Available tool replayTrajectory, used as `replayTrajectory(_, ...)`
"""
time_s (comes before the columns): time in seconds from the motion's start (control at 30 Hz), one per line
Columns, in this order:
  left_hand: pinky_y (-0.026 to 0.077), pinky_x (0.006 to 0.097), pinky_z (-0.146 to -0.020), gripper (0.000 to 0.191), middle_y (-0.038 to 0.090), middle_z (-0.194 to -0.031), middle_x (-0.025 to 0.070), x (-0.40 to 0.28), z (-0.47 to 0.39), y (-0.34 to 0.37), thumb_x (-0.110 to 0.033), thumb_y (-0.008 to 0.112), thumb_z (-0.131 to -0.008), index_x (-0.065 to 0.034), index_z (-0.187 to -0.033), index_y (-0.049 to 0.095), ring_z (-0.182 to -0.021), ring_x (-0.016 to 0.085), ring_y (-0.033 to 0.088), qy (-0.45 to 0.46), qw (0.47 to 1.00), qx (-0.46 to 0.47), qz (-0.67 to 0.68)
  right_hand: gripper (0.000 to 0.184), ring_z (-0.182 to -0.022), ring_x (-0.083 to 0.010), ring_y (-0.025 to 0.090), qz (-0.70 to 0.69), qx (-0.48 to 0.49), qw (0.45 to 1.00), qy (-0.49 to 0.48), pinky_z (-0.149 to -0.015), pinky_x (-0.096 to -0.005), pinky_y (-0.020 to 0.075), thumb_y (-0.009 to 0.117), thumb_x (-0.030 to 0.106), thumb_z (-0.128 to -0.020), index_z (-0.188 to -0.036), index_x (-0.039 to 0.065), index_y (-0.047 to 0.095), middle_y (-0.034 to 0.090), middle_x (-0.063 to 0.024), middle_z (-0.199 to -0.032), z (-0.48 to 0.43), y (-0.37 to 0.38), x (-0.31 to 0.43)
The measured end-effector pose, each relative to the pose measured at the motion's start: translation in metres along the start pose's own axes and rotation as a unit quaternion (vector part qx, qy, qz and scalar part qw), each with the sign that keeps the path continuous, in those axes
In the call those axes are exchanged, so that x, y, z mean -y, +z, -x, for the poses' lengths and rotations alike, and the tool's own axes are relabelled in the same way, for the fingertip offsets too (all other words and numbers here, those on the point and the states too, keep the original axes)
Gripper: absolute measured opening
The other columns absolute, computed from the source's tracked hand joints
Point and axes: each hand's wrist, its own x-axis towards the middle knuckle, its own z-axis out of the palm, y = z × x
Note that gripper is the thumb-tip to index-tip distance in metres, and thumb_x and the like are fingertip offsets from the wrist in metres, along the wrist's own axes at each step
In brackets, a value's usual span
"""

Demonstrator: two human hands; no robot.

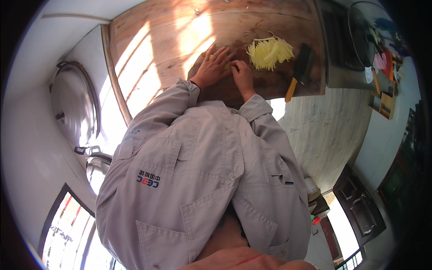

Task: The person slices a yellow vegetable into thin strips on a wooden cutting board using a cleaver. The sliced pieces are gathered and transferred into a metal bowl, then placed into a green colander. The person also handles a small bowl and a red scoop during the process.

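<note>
My left hand (pixel 213 68) lies palm down with its fingers apart, over pale yellow pieces (pixel 226 67) that look like sliced potato. It hides most of them. Close by on the right, my right hand (pixel 243 75) has its fingers curled at the edge of these pieces; whether it pinches one cannot be made out. Both hands are above a dark wooden cutting surface (pixel 219 92). A heap of thin yellow shreds (pixel 270 54), probably potato, lies right of my right hand. Further right rests a cleaver (pixel 303 65) with a dark blade, its yellow handle (pixel 291 90) pointing towards me.
The wooden table (pixel 162 37) has sunlit patches and ends on the right at a dark cooktop (pixel 337 57). A pan or lid (pixel 361 37) and several utensils stand there. Left, a large metal lid (pixel 74 104) leans on the wall near a metal pot (pixel 98 168).
</note>
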Motion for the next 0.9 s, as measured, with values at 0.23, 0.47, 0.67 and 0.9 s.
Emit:
replayTrajectory(0.23, 0.012, 0.0511, -0.127, 0.073, 0.036, -0.161, 0.0122, -0.005, 0.0, 0.0, -0.042, 0.063, -0.094, -0.0042, -0.153, 0.041, -0.152, 0.026, 0.028, -0.033, 0.999, 0.036, -0.021, 0.035, -0.094, -0.0298, 0.066, 0.036, -0.176, 0.98, 0.08, -0.082, -0.0402, 0.0531, 0.071, 0.012, -0.091, -0.125, 0.007, 0.064, 0.063, -0.0151, -0.115, 0.022, -0.104, -0.031)
replayTrajectory(0.47, 0.011, 0.0566, -0.126, 0.065, 0.036, -0.16, 0.0111, -0.012, -0.006, -0.003, -0.039, 0.067, -0.092, -0.016, -0.149, 0.048, -0.152, 0.026, 0.029, -0.015, 0.995, -0.039, 0.085, 0.078, -0.119, -0.042, 0.053, 0.287, -0.149, 0.926, 0.195, -0.103, -0.0491, 0.0435, 0.081, 0.031, -0.085, -0.15, 0.009, 0.045, 0.059, -0.0239, -0.126, 0.073, -0.164, -0.094)
replayTrajectory(0.67, 0.016, 0.0559, -0.126, 0.041, 0.044, -0.155, 0.0095, -0.009, -0.014, 0.012, -0.02, 0.066, -0.09, -0.014, -0.13, 0.061, -0.146, 0.024, 0.039, -0.015, 0.997, -0.021, 0.074, 0.074, -0.115, -0.045, 0.054, 0.251, -0.127, 0.938, 0.203, -0.102, -0.0509, 0.0457, 0.074, 0.011, -0.087, -0.153, 0.01, 0.041, 0.058, -0.026, -0.124, 0.079, -0.17, -0.115)
replayTrajectory(0.9, 0.023, 0.0498, -0.125, 0.048, 0.047, -0.153, 0.0042, 0.012, 0.005, -0.021, -0.013, 0.062, -0.092, -0.0126, -0.14, 0.056, -0.144, 0.024, 0.04, 0.0, 0.995, -0.047, 0.09, 0.053, -0.107, -0.0397, 0.068, 0.175, -0.206, 0.935, 0.231, -0.091, -0.0452, 0.054, 0.064, 0.02, -0.097, -0.143, 0.0, 0.046, 0.064, -0.0256, -0.122, 0.063, -0.192, -0.057)
